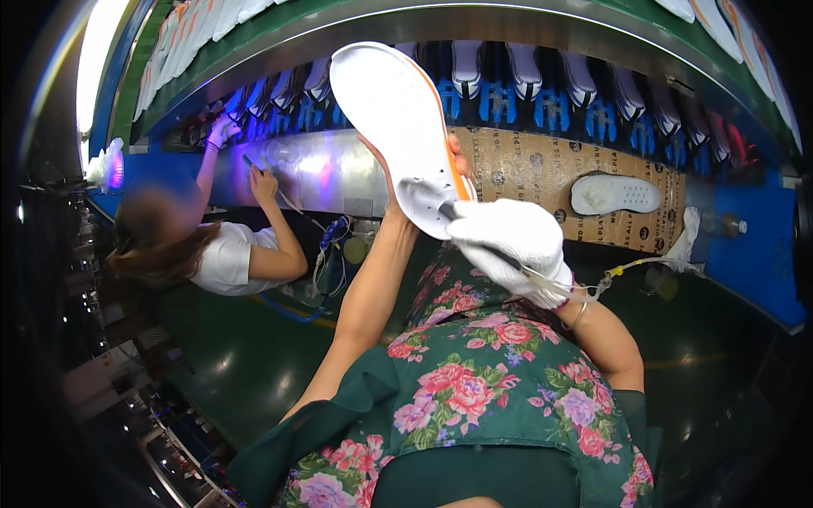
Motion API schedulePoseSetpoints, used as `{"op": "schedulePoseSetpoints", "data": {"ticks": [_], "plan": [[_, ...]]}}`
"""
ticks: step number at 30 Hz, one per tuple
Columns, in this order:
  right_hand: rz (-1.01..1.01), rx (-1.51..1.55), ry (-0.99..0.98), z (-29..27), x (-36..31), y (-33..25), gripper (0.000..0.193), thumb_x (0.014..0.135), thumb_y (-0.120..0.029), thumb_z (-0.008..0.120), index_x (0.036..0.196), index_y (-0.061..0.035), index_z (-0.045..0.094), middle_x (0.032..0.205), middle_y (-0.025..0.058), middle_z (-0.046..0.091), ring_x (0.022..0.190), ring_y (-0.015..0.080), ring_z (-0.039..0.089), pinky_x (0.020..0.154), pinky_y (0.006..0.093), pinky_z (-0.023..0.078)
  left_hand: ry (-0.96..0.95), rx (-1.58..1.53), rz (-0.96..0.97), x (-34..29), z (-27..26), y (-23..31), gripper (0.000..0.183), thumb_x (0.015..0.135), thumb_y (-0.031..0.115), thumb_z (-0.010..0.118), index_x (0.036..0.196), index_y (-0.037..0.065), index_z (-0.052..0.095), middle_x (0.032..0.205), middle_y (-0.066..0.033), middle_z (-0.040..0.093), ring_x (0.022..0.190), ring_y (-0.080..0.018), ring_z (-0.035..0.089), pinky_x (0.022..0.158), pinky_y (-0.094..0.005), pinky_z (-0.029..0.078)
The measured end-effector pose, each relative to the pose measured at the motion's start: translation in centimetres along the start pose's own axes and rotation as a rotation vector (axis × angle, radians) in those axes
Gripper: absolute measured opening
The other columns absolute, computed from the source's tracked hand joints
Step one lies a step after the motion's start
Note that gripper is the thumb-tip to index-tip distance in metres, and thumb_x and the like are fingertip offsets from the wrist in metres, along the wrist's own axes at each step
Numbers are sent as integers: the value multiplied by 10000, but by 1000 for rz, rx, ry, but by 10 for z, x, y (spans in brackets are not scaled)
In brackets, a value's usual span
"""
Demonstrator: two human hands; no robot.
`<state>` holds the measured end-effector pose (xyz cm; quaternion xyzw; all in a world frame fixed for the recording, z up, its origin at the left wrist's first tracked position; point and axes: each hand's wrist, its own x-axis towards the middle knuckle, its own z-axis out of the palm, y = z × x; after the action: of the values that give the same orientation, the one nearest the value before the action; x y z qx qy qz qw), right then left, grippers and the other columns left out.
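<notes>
My left hand [458, 159], bare, holds up a white shoe sole [385, 102] with an orange stripe along its side. Its fingers wrap round the right edge, and the thumb side shows at the left edge. The sole's broad end points away from me; several small holes and a greyish wet-looking patch lie near the narrower end. My right hand [512, 245], in a white knitted glove, is closed round a thin tool like a brush [446, 210]. Its dark tip meets the sole's near end. A clear tube [584, 295] runs from the tool past my wrist.
Another white sole [616, 194] lies on the cardboard-covered bench [525, 169]. Behind it, shoe uppers [526, 72] stand in a row on blue holders. More soles [190, 34] line the upper shelf. At left, a co-worker [229, 254] reaches toward the row. A clear bottle [728, 224] lies at right.
</notes>
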<state>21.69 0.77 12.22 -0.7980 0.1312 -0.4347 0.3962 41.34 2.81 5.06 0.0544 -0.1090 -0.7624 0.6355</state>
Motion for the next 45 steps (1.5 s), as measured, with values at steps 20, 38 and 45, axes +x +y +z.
{"op": "schedulePoseSetpoints", "data": {"ticks": [20, 38, 45], "plan": [[180, 263, -248, 1, -10, -13, 196, 775, -80, 758, 968, -114, 742, 987, 102, 734, 872, 258, 720, 752, 347, 570, 206, 286, -359, 16, -20, 29, 977, 791, 766, 530, 1412, 14, 473, 1217, -245, 626, 986, -323, 703, 806, -443, 619], [486, 373, -70, -13, -1, -3, 189, 777, -7, 772, 964, -13, 742, 858, 86, 730, 773, 163, 699, 688, 284, 554, 264, 1092, -18, 85, 50, 51, 872, 947, 722, 303, 1442, 21, 458, 1276, -194, 610, 1148, -283, 608, 940, -378, 533], [750, 1109, 678, -44, 34, 14, 226, 875, 47, 642, 1100, 72, 650, 1031, 172, 687, 702, 126, 580, 596, 220, 466, 0, 1406, 754, 168, 62, 121, 764, 848, 448, 580, 1481, 70, 382, 1466, -216, 457, 1379, -292, 416, 1160, -439, 293]]}}
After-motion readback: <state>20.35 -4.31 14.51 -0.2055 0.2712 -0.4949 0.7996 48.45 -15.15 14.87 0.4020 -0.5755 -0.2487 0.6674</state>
